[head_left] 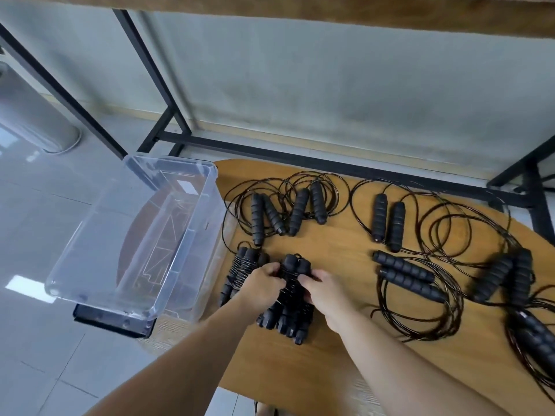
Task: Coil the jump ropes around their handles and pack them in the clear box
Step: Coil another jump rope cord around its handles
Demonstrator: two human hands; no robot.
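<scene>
Both hands grip one coiled jump rope bundle, black foam handles wrapped in thin dark cord, lying on the wooden board. My left hand holds its left side and my right hand holds its right side. A second coiled bundle lies just to the left. The clear box stands left of the board with nothing inside. Several uncoiled ropes with black handles lie spread across the board behind and to the right.
A black metal table frame stands behind the board against the wall. The clear box rests partly on a black flat base. A grey cylinder stands far left on the tiled floor. Loose cords loop widely at right.
</scene>
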